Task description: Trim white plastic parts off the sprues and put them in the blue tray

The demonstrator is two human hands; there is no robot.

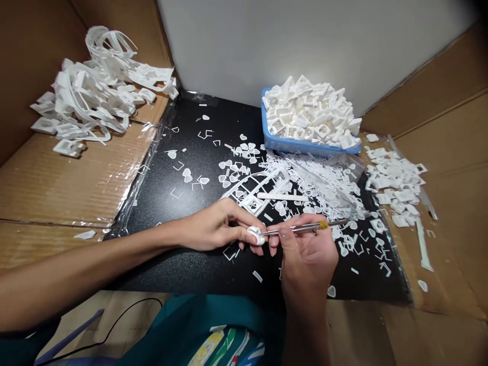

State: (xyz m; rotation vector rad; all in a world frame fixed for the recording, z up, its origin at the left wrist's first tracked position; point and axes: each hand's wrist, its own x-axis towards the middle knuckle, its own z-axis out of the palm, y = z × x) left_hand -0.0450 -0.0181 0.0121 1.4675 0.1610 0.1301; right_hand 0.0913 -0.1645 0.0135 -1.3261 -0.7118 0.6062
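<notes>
Between the fingertips of my left hand point(224, 226) is a small white plastic part point(255, 235) with an opening in it. My right hand point(308, 254) is closed around slim metal tweezers point(301, 229), which have a yellow band near the back end. The tip of the tweezers meets the white part; whether it grips anything there is too small to tell. Both hands are close together above the black tabletop point(171, 269). Just beyond them lies a white lattice-like plastic frame point(253, 203), with a flat white strip point(282, 196) across its right side.
A blue basket point(312, 147) heaped with white square parts stands at the back. Small scraps point(324, 183) and a clear bag lie before it. White pieces point(396, 183) are piled on the right cardboard, and strip-joined parts point(91, 101) on the left. Cardboard walls flank the table.
</notes>
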